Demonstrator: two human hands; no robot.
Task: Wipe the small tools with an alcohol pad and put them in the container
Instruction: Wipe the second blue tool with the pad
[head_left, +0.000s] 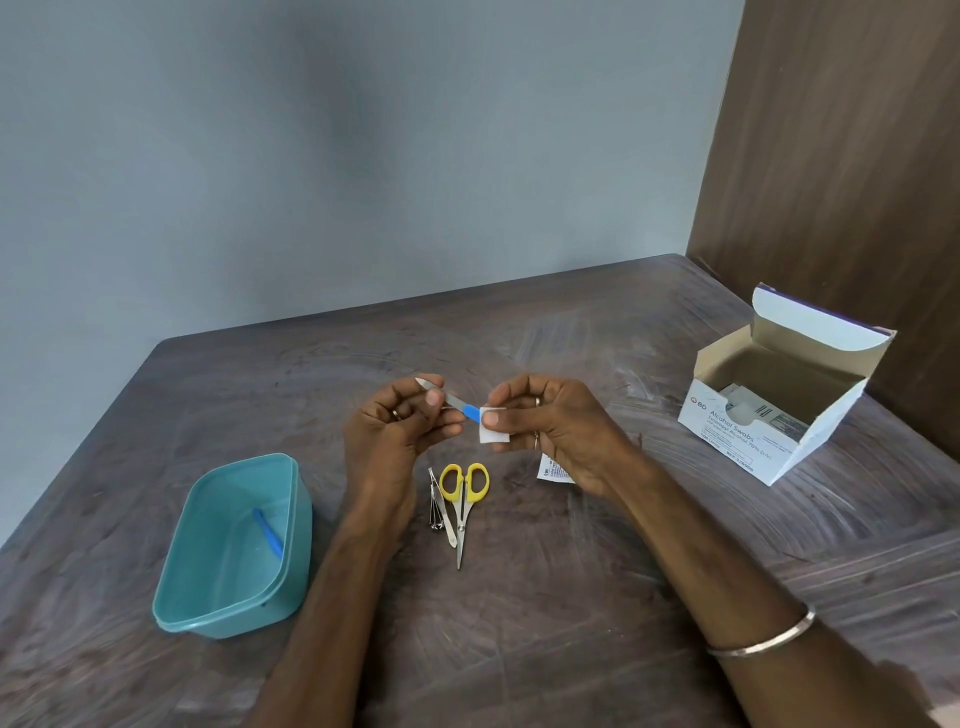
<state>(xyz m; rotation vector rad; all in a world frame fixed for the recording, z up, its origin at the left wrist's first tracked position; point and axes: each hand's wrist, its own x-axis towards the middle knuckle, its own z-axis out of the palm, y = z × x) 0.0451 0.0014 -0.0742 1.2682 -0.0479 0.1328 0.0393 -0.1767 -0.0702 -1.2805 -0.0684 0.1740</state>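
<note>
Scissors (464, 499) and clippers (436, 503) below hands (395, 423), teal container (234, 545) left.

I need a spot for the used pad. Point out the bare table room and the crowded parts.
Bare table lies between the yellow scissors and the alcohol swab box, and along the far edge behind both hands. Crowded: the middle, where the nail clipper lies beside the scissors, with the torn wrapper near the right hand. The teal container takes the left.

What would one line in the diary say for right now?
left hand: holds file | right hand: wipes it with pad | scissors, clippers: waiting | container: one blue tool
</note>
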